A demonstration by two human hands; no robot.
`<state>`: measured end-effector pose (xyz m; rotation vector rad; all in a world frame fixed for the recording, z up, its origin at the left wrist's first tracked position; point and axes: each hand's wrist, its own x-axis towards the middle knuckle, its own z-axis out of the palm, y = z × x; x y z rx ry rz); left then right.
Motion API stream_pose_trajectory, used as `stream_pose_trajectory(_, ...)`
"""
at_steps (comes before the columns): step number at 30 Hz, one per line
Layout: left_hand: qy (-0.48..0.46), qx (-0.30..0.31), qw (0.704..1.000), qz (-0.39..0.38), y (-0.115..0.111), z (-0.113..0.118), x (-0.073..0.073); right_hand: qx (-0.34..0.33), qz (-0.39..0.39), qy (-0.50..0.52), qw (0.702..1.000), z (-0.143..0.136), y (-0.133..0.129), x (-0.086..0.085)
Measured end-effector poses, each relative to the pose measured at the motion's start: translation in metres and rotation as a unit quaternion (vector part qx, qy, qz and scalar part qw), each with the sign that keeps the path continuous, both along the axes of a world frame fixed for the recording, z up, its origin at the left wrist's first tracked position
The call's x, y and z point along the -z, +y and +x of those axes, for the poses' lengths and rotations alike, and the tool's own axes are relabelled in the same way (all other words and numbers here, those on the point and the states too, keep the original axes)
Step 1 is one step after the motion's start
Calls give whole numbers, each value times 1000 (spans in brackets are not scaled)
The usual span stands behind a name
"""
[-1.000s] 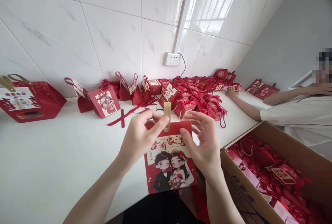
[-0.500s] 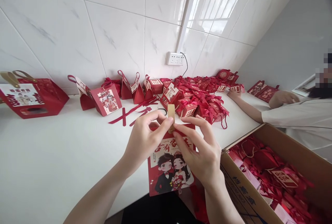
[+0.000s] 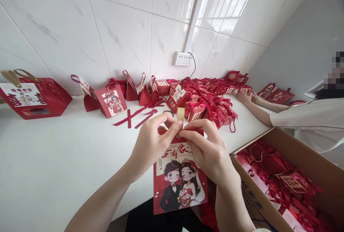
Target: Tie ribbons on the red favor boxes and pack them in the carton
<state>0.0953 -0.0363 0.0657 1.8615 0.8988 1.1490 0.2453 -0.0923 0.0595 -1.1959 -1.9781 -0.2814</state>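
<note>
A red box (image 3: 180, 178) printed with a cartoon couple hangs upright at the table's near edge, its front facing me. A gold strap (image 3: 180, 114) loops up from its top. My left hand (image 3: 158, 137) pinches the strap's base between thumb and index finger. From the other side, my right hand (image 3: 206, 146) has its thumb and fingertips closed on the same spot, covering the upper right of the box. The fastening under the fingertips is hidden.
Red ribbon strips (image 3: 137, 114) lie beyond my hands, before small red boxes (image 3: 209, 96) heaped along the wall. A large red box (image 3: 34, 97) stands far left. At right are a filled carton (image 3: 309, 156) and a person's hands (image 3: 245, 97) at small boxes.
My right fingers have closed in against my left fingertips at the strap. The box shows more of its front. The other person's second hand has reached forward to the small boxes.
</note>
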Motion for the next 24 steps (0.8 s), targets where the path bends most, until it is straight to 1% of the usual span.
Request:
stream_pose_trajectory(3, 7, 6, 1000, 4, 1, 0, 0, 1, -14, -19, 1000, 3, 2, -3)
stream_pose_trajectory(5, 2, 9, 1000, 7, 1, -1, -1, -24, -21, -11, 999, 4, 3, -4)
stream_pose_trajectory(7, -3, 10, 1000, 10, 0, -2, -2, -64, -29, 47, 996, 4, 4, -4)
stream_pose_trajectory(9, -11, 8, 1000, 8, -3, -4, -3, -81, -48, 137, 986, 3, 3, -3)
stream_pose_trajectory(11, -20, 7, 1000, 5, -5, -4, -4, -68, -95, 205, 972, 2, 1, -4)
stream_pose_trajectory(14, -23, 14, 1000, 2, -7, -4, -3, -40, -188, 262, 946, -1, -1, -5)
stream_pose_trajectory(16, -22, 26, 999, -2, -5, -3, -3, -26, -230, 298, 926, -2, -1, -7)
stream_pose_trajectory(18, -19, 55, 998, -12, -2, -3, -3, -17, -246, 322, 914, -2, -1, -8)
stream_pose_trajectory(21, 8, 114, 993, -34, 5, -5, -4, -6, -258, 326, 909, 1, 0, -9)
stream_pose_trajectory(22, 22, 125, 991, -36, 6, -6, -4, -3, -261, 323, 910, 1, 0, -10)
stream_pose_trajectory(24, 38, 125, 991, -33, 7, -6, -4, -1, -265, 315, 911, 3, 0, -10)
